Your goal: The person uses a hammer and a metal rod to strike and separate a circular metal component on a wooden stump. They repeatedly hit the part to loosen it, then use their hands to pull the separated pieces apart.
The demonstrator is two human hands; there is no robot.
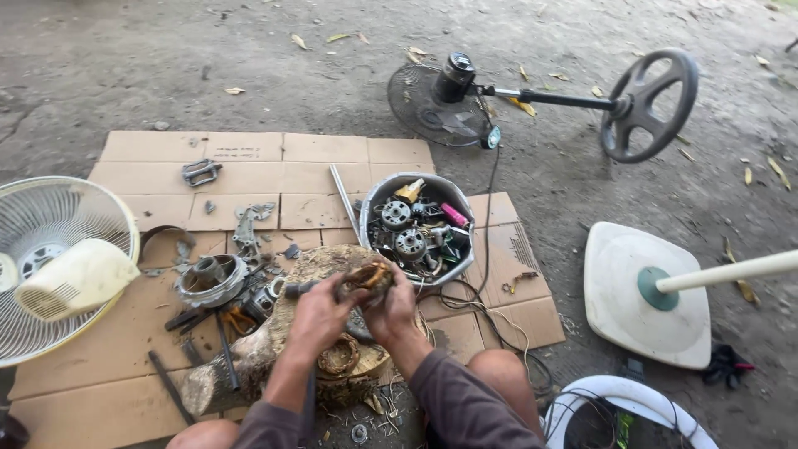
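Now both of my hands are closed around one thing, a motor winding with copper wire [368,274], which I hold just above the wood stump [249,357] between my knees. My left hand [314,316] grips it from the left side with the fingers curled tight, and my right hand [391,309] holds it from the right and below, also closed on it; how the thumbs sit I cannot tell. One copper coil [338,356] already lies loose on the stump under my hands, so I judge that part of the work is done. Thin wire scraps [384,407] lie near the foot of the stump. Much is left, I think: the grey bowl [374,204] behind the stump has several more small motors and parts inside. To the left, on the cardboard [249,166], lie a round metal housing [212,278] and some dark hand tools [195,320], apart from my hands. A white fan guard [58,266] rests at the left edge, and a black fan on its stand [532,98] lies flat on the ground further away.
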